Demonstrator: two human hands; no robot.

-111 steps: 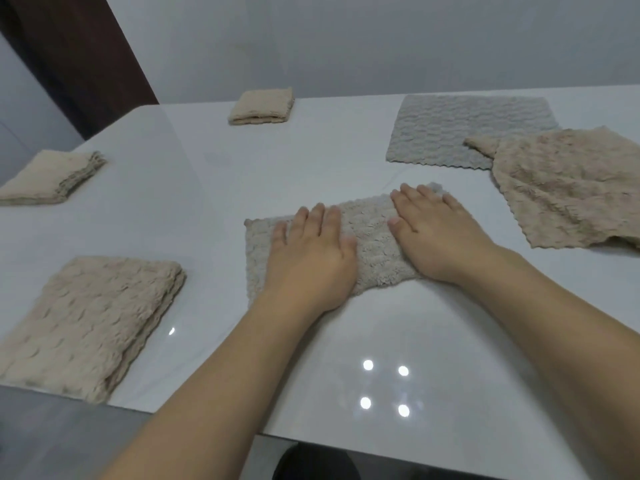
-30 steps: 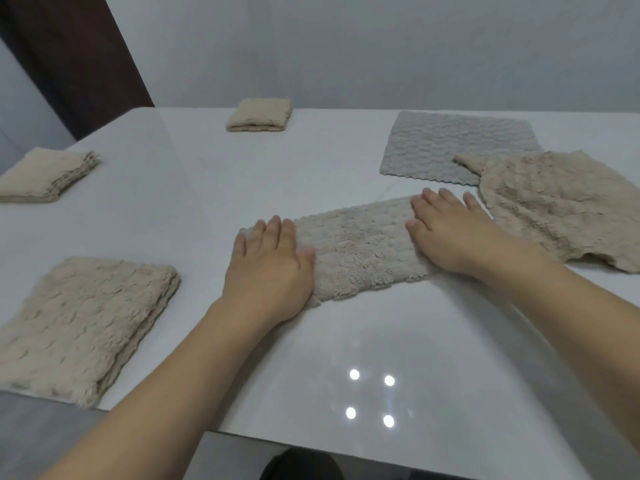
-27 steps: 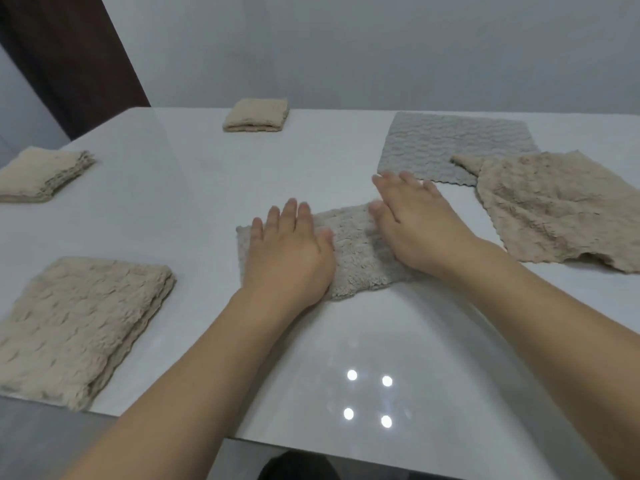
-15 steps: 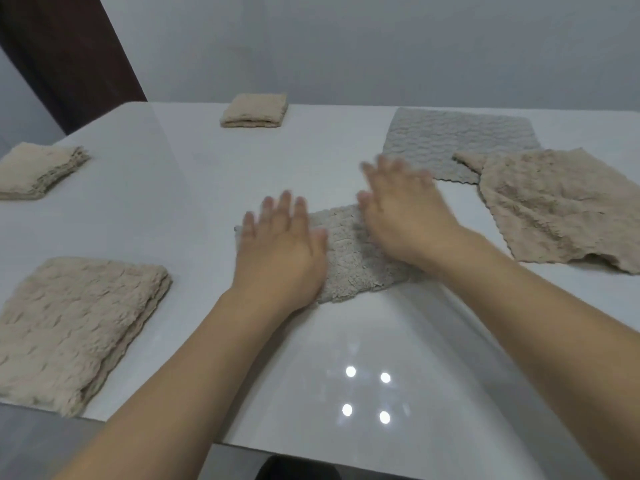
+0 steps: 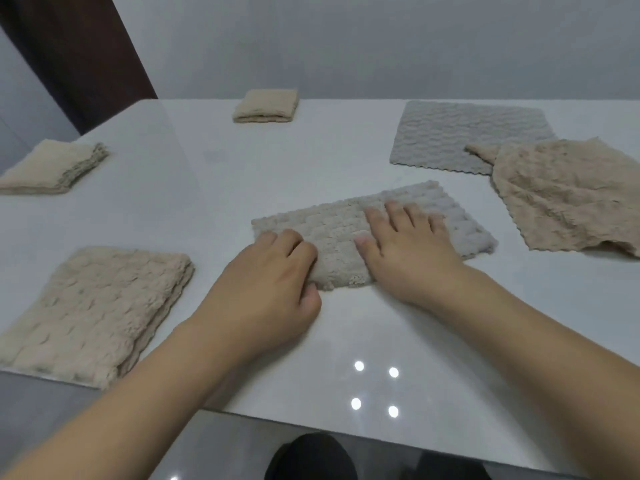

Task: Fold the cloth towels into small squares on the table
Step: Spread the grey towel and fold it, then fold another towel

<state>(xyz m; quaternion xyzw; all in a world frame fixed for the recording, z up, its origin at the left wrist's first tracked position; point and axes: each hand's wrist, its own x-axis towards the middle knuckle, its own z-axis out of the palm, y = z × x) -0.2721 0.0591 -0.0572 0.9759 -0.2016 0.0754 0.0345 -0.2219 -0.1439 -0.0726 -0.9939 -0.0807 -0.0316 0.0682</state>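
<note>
towel (image 5: pixel 346 223) – fuzzy beige strip, mid-table (image 5: pixel 207 174) | left hand (image 5: pixel 266 289) fingers curled gripping its near-left end | right hand (image 5: pixel 408 254) flat, pressing on top | left fingertips tucked out of sight

Single head-worn wide-angle view, looking forward and down across white table (image 5: pixel 311 161) from close above its near edge at 6 o'clock; wall at 12 o'clock; both forearms entering from below.
</note>
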